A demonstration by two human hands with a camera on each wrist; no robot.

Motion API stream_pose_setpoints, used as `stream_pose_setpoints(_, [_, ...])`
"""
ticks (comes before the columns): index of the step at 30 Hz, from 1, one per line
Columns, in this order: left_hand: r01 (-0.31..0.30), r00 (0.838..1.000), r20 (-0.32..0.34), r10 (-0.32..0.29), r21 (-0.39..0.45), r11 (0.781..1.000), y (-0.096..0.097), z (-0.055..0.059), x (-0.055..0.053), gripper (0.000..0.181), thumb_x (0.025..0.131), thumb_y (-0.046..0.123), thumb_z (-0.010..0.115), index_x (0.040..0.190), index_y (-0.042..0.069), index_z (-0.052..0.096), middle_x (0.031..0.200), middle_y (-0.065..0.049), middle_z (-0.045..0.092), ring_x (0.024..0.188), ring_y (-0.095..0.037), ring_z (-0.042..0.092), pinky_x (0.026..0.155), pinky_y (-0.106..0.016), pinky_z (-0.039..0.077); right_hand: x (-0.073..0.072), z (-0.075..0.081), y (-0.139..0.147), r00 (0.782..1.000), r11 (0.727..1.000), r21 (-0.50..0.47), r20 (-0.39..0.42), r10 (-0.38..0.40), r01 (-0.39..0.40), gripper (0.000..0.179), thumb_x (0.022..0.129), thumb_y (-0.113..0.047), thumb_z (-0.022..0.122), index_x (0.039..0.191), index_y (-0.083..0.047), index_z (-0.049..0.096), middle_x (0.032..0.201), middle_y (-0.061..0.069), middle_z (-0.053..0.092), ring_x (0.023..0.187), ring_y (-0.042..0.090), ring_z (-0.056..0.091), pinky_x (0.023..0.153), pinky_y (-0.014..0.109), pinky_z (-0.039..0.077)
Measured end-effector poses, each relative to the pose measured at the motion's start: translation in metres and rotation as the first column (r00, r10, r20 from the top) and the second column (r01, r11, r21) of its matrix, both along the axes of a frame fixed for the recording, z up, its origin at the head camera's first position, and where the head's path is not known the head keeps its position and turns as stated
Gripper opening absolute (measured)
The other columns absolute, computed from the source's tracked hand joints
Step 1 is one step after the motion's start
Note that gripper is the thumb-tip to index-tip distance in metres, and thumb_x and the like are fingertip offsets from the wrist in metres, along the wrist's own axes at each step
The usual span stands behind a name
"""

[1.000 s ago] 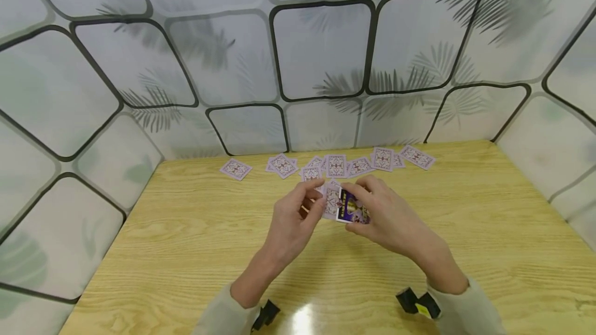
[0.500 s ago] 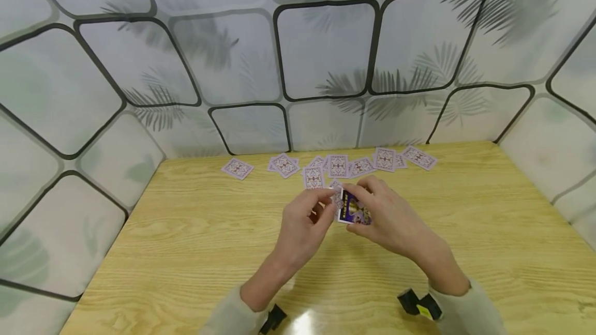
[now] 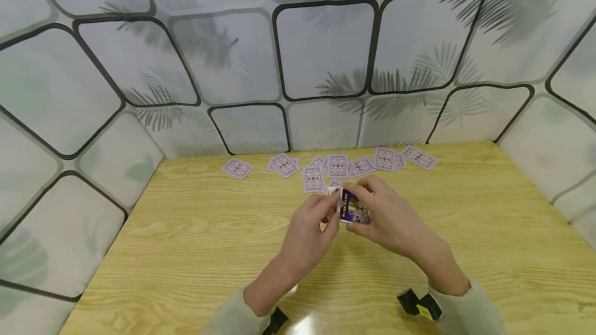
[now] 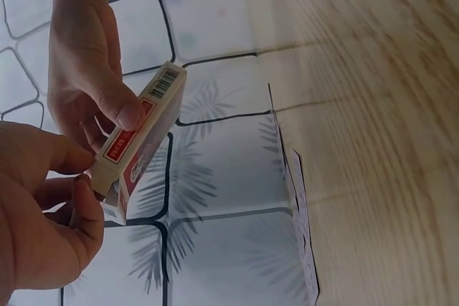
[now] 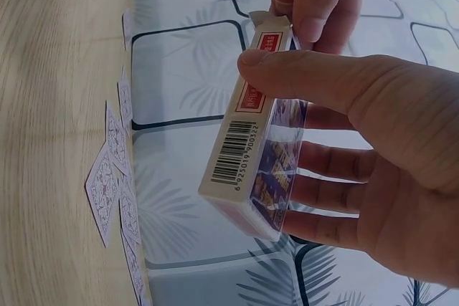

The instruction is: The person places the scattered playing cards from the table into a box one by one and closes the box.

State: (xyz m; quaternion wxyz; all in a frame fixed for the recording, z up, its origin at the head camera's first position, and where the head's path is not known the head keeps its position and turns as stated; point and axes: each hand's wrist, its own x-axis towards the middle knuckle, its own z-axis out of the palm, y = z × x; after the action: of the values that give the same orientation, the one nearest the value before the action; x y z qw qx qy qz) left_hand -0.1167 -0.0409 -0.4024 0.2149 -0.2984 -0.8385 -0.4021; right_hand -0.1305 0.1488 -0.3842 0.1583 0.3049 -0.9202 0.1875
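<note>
My right hand (image 3: 391, 216) grips a playing card box (image 3: 355, 210) above the table, thumb on one narrow side and fingers on the opposite side. Its dark purple and gold face shows in the head view. A barcode and red label mark the side seen in both wrist views. At the box's left end, my left hand (image 3: 307, 231) pinches the white end flap (image 4: 109, 210) between thumb and fingers. How far that end stands open is hard to see behind the fingers. Just beyond the hands, one card (image 3: 335, 184) lies partly covered by them.
Several face-down playing cards (image 3: 338, 166) with purple-patterned backs lie in a loose, overlapping row along the rear of the wooden table (image 3: 195, 252). One card (image 3: 237, 168) lies apart at the left. Patterned cloth walls (image 3: 321, 50) rise behind and at both sides.
My left hand has moved right from beside the box to its end and now pinches the flap. The card back seen between the hands is now largely hidden. My right hand stays nearly still.
</note>
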Motion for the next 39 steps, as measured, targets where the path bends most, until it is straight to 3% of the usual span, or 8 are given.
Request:
stream_pose_setpoints(3, [-0.015,0.996,-0.085,0.011,-0.045,0.999,0.0,0.001,0.001,0.035,0.085,-0.001,0.065,0.119,-0.002,0.062,0.095,-0.008,0.064,0.077,-0.011,0.059,0.064,-0.014,0.049,-0.002,0.002,-0.002,1.0,1.0,-0.002,-0.013,0.004,-0.004,0.073,0.067,-0.027,0.086,0.129,-0.006,0.055,0.11,0.01,0.053,0.094,0.019,0.052,0.076,0.034,0.05])
stream_pose_setpoints(7, [-0.082,0.976,-0.21,0.054,-0.127,0.989,0.001,0.003,0.003,0.034,0.084,0.003,0.067,0.117,-0.003,0.063,0.097,-0.011,0.066,0.078,-0.012,0.063,0.064,-0.011,0.049,-0.005,0.005,-0.003,1.0,1.0,-0.009,-0.026,0.007,-0.007,0.071,0.068,-0.025,0.086,0.128,-0.004,0.056,0.11,0.01,0.053,0.095,0.021,0.053,0.077,0.036,0.049])
stream_pose_setpoints(10, [-0.123,0.964,-0.257,0.072,-0.188,0.974,0.002,0.005,0.005,0.036,0.084,0.006,0.067,0.119,-0.001,0.062,0.099,-0.012,0.068,0.08,-0.014,0.065,0.064,-0.013,0.05,-0.006,0.006,-0.003,1.0,1.0,-0.002,-0.029,0.003,-0.003,0.069,0.069,-0.026,0.085,0.128,-0.005,0.056,0.109,0.01,0.053,0.095,0.021,0.052,0.077,0.037,0.049])
stream_pose_setpoints(16, [-0.153,0.968,-0.234,0.086,-0.283,0.947,0.003,0.008,0.011,0.038,0.088,0.012,0.063,0.125,0.002,0.059,0.11,-0.012,0.068,0.093,-0.018,0.068,0.067,-0.019,0.054,-0.007,0.007,-0.003,0.998,1.0,0.012,-0.058,0.005,-0.005,0.069,0.069,-0.03,0.084,0.127,-0.005,0.057,0.108,0.009,0.053,0.093,0.02,0.052,0.077,0.037,0.049])
stream_pose_setpoints(26, [-0.188,0.968,-0.22,0.117,-0.336,0.923,0.004,0.006,0.015,0.038,0.088,0.015,0.063,0.125,0.007,0.059,0.108,-0.007,0.07,0.089,-0.017,0.068,0.061,-0.02,0.054,-0.003,0.001,-0.001,1.0,1.0,0.02,-0.03,-0.008,0.008,0.068,0.07,-0.033,0.084,0.127,-0.007,0.058,0.107,0.007,0.053,0.091,0.017,0.052,0.075,0.034,0.049])
stream_pose_setpoints(34, [-0.142,0.978,-0.192,0.08,-0.336,0.931,0.002,0.012,0.01,0.036,0.089,0.015,0.061,0.123,0.007,0.059,0.102,-0.006,0.07,0.081,-0.014,0.067,0.057,-0.019,0.052,-0.008,0.001,0.001,0.996,1.0,-0.01,-0.087,0.0,-0.001,0.067,0.067,-0.028,0.086,0.124,-0.006,0.059,0.104,0.007,0.053,0.09,0.017,0.052,0.073,0.035,0.049])
stream_pose_setpoints(39, [-0.099,0.989,-0.137,0.053,-0.353,0.93,-0.002,0.009,0.013,0.035,0.089,0.016,0.061,0.123,0.009,0.058,0.102,-0.006,0.07,0.082,-0.014,0.067,0.059,-0.021,0.052,-0.001,-0.005,0.001,0.999,1.0,0.003,-0.032,-0.012,0.012,0.068,0.067,-0.028,0.086,0.126,-0.008,0.058,0.105,0.005,0.053,0.091,0.015,0.051,0.074,0.033,0.05])
